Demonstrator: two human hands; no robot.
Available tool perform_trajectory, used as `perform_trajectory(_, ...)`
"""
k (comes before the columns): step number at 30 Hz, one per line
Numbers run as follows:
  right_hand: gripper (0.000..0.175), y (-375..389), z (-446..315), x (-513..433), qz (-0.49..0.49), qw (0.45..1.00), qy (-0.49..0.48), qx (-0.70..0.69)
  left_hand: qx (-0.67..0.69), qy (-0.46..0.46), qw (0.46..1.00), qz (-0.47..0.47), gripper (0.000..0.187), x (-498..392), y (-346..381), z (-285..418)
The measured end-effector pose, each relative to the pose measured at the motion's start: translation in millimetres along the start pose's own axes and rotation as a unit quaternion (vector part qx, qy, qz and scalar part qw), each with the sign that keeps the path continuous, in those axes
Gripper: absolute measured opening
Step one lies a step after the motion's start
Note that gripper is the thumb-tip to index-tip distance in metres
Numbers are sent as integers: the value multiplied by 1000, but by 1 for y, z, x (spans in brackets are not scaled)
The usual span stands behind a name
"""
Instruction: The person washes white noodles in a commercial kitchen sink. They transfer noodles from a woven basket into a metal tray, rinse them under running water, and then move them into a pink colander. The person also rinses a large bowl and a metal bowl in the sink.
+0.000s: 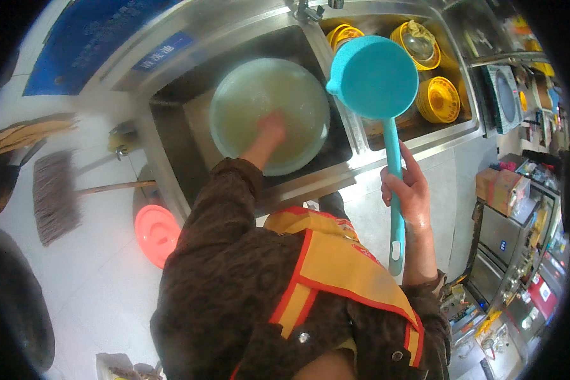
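My right hand [411, 190] grips the long handle of a turquoise plastic water dipper [374, 78], held over the right sink basin. From this angle I cannot tell whether the dipper holds water. My left hand [272, 124] reaches into a large round tub [292, 166] of cloudy water, which stands in the left sink compartment [168, 161]. Its fingers are blurred under the water, so whether they hold anything is hidden. Stacks of yellow patterned bowls [439, 100] sit in the right compartment, partly behind the dipper. One far stack bears a metal bowl [418, 46] and a crumpled cloth [422, 31].
A faucet [308, 12] rises behind the sink's divider. To the left, a broom [57, 197] and a pink plastic lid or basin [157, 236] are near the floor. A cardboard box [501, 190] tops a steel cabinet [498, 240] at the right.
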State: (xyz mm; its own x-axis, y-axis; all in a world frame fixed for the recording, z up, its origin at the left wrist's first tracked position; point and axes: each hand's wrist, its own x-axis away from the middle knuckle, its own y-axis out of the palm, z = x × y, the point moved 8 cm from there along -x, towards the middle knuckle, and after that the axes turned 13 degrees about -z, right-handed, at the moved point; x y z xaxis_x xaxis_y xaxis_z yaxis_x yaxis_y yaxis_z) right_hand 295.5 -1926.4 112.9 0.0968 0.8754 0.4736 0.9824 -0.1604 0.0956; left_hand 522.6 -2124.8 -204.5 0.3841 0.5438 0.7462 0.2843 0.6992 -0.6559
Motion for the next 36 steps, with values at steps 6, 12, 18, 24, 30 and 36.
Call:
perform_trajectory(6,73,7,-2,4,-17,999,48,7,-30,5,1000,5,47,-19,57,4)
perform_trajectory(12,72,6,-10,7,-10,996,43,74,118,101,986,-54,54,30,-3,14)
perform_trajectory(18,45,7,-21,3,-22,998,39,-41,26,157,938,308,74,152,-159,63)
perform_trajectory(24,27,4,-47,5,-125,980,34,-148,-33,267,868,417,91,245,-211,163)
perform_trajectory(30,32,-59,-65,-1,-241,954,55,-169,22,337,812,475,59,258,-236,220)
perform_trajectory(36,40,-154,-96,7,-304,890,-47,-336,80,329,792,507,26,252,-287,294)
